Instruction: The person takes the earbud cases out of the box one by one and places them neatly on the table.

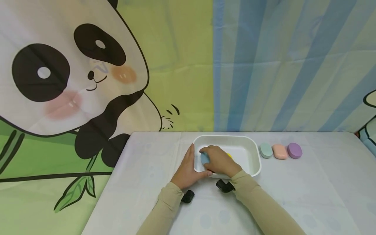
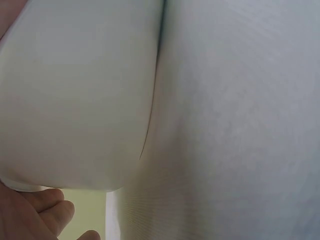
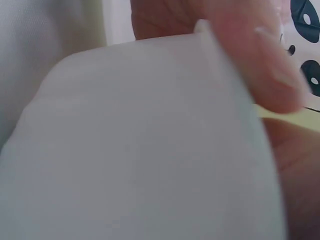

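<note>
A white rectangular tray [image 1: 252,147] with rounded corners stands near the table's back edge. My left hand [image 1: 186,169] holds its front left corner, the fingers along the left end and the thumb over the front rim. In the right wrist view that thumb [image 3: 270,75] hooks over the rim. My right hand [image 1: 220,160] reaches inside the tray and grips a small light blue block [image 1: 205,158] at the left end. Part of a yellow piece [image 1: 229,155] shows behind the right hand; the rest is hidden. The tray's outer wall [image 2: 80,100] fills much of the left wrist view.
Right of the tray, in a row, sit a mint green rounded block [image 1: 266,150], a peach one [image 1: 280,152] and a purple one [image 1: 294,150]. A pale cloth covers the table [image 1: 323,195]. Behind it hangs a printed panda curtain [image 1: 176,65].
</note>
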Motion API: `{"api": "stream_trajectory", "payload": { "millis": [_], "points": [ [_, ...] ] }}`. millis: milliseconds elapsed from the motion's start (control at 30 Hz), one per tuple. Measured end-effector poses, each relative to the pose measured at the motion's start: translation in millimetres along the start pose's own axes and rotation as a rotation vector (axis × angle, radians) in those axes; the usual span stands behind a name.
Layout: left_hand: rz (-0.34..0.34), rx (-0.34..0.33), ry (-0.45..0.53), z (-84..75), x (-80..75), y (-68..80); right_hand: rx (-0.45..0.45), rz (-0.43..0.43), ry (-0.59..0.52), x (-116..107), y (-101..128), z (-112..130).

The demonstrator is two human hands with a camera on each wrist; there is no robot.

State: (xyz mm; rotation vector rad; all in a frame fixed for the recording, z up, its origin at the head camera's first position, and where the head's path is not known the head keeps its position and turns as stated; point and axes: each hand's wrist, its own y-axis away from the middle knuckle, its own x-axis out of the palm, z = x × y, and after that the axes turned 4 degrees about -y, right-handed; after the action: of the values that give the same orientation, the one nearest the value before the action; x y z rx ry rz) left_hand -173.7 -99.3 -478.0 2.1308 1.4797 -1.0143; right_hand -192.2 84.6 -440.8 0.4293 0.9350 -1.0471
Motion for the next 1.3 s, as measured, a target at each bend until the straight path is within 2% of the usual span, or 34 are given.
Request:
{"api": "stream_trajectory", "payload": {
  "millis": [367,767,1300],
  "points": [
    [-0.017,0.025,0.022,-1.0,0.4,-2.6,0.028,-0.103,-0.005,-17.6,14.5,-0.6],
    [-0.010,-0.020,0.027,-2.5,1.7,-2.6,0.075,-0.161,-0.019,-37.9,37.1,0.7],
    [-0.016,-0.034,0.018,-1.6,2.6,-1.8,0.045,-0.241,-0.014,-55.0,61.8,-6.8]
  ]
}}
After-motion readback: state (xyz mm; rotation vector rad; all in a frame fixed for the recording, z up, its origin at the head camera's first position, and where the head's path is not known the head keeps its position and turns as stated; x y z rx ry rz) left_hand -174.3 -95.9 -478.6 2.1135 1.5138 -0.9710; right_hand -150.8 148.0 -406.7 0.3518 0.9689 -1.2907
